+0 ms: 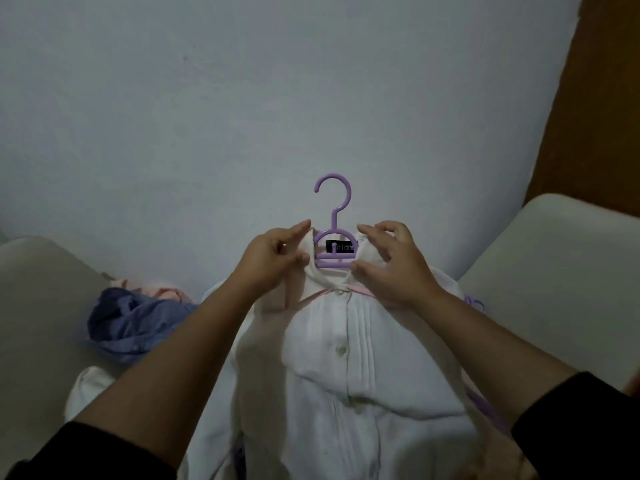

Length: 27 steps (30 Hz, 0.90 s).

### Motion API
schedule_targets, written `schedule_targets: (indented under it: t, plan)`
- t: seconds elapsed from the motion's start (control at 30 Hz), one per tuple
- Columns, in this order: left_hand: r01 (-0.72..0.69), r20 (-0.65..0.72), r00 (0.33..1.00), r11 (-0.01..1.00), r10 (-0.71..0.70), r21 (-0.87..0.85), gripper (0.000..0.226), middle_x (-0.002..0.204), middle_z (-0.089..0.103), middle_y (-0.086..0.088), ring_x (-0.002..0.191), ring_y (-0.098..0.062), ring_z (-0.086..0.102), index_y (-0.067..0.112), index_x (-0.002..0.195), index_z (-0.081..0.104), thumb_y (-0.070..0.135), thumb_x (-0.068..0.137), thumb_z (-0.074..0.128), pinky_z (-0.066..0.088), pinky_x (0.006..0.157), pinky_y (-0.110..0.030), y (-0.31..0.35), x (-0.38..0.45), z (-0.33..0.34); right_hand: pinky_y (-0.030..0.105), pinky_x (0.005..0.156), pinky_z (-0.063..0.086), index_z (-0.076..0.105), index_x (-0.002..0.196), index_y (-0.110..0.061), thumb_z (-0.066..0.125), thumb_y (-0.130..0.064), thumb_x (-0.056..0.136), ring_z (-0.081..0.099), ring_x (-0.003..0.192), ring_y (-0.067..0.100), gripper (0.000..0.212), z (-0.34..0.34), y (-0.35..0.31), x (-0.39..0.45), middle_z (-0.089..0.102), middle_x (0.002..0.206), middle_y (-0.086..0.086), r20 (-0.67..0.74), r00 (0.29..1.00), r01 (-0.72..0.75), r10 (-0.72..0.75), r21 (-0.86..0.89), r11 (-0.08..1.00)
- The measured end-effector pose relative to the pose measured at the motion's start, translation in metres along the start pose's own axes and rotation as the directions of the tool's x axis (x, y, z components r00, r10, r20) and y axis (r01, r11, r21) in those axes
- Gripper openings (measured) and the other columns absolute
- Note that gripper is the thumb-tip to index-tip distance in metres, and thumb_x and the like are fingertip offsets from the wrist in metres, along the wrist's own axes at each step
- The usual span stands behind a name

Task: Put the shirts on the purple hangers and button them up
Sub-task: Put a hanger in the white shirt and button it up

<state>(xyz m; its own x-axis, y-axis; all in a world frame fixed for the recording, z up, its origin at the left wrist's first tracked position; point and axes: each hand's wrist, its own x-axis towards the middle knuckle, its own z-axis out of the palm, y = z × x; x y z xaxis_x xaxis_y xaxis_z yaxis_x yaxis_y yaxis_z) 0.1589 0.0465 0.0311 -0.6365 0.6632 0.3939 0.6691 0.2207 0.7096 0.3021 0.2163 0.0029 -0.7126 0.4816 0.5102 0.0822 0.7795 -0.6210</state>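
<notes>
White shirt (346, 368) lies flat at center, on purple hanger (333, 220) w/ hook at 12 o'clock; left hand (273, 261) & right hand (388, 261) pinch collar, fingers curled on limp, light cloth; prob best held at collar edges.

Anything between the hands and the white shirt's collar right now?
No. The left hand and right hand are both on the collar of the white buttoned shirt, either side of the purple plastic hanger; nothing visible intervenes.

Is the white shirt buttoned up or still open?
Buttoned where visible: the white shirt has its front edges joined, with buttons fastened down the middle. Its bottom is out of view.
</notes>
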Motion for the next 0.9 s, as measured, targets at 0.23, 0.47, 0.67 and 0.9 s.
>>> schedule_targets:
  t: [0.23,0.47,0.67,0.9]
  plan:
    - [-0.154,-0.12,0.982,0.986,0.147,-0.055,0.058,0.109,0.06,0.005,0.082,0.005,0.055,0.02,0.133,0.055,-0.001,0.081,0.071,0.037,0.07,0.003,0.079,-0.015,-0.04,0.038,0.103,0.02,0.025,0.145,-0.031,0.06,-0.062,0.071,0.024,0.134,0.017,0.088,-0.068,-0.065,0.0,0.031,0.147,-0.005,-0.161,0.961,0.156,-0.224,-0.354,0.922]
    - [-0.26,-0.167,0.951,0.965,0.259,0.014,0.062,0.108,0.062,0.004,0.074,0.012,0.052,0.021,0.134,0.054,-0.001,0.079,0.071,0.038,0.07,0.001,0.119,-0.031,-0.059,0.032,0.089,0.021,0.006,0.15,-0.024,0.066,-0.047,0.082,0.046,0.122,0.019,0.093,-0.12,-0.127,0.018,0.05,0.135,-0.003,-0.181,0.925,0.263,-0.333,-0.329,0.907]
    - [-0.31,-0.191,0.936,0.95,0.296,-0.045,0.062,0.115,0.058,0.01,0.071,0.027,0.05,0.017,0.132,0.056,-0.004,0.077,0.073,0.041,0.073,0.001,0.126,-0.042,-0.067,0.032,0.087,0.022,-0.001,0.15,-0.025,0.071,-0.046,0.077,0.052,0.11,0.017,0.104,-0.135,-0.15,0.021,0.058,0.112,-0.003,-0.029,0.937,0.313,-0.347,-0.368,0.876]
    - [-0.28,-0.229,0.943,0.945,0.239,-0.167,0.057,0.109,0.067,0.006,0.096,-0.006,0.058,0.028,0.121,0.059,0.002,0.074,0.077,0.049,0.089,-0.019,0.122,-0.047,-0.082,0.031,0.08,0.021,0.016,0.144,-0.028,0.073,-0.042,0.072,0.052,0.086,0.015,0.093,-0.143,-0.16,0.022,0.054,0.085,-0.005,-0.074,0.908,0.353,-0.413,-0.397,0.847]
